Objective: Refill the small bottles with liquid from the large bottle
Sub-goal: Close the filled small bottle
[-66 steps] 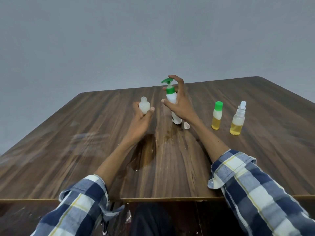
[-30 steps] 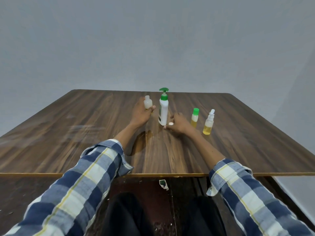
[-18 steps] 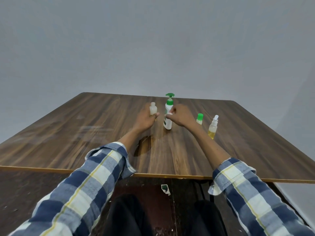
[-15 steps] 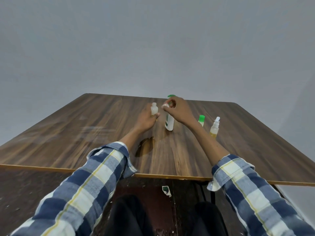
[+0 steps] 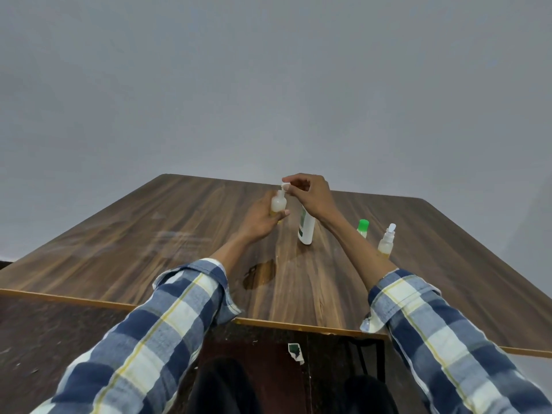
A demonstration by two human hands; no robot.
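left hand (image 5: 263,221) grips the small bottle (image 5: 278,202) upright above the desk (image 5: 179,234), right hand (image 5: 310,194) pinching the little white cap (image 5: 284,186) at its neck. seat it square, then twist gently, i'd say. large bottle (image 5: 306,230) stands just beside.

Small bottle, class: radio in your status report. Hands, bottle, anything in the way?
Left hand grips small bottle. Right hand pinches white cap at its neck. Large bottle upright behind the right wrist, pump hidden. Way clear.
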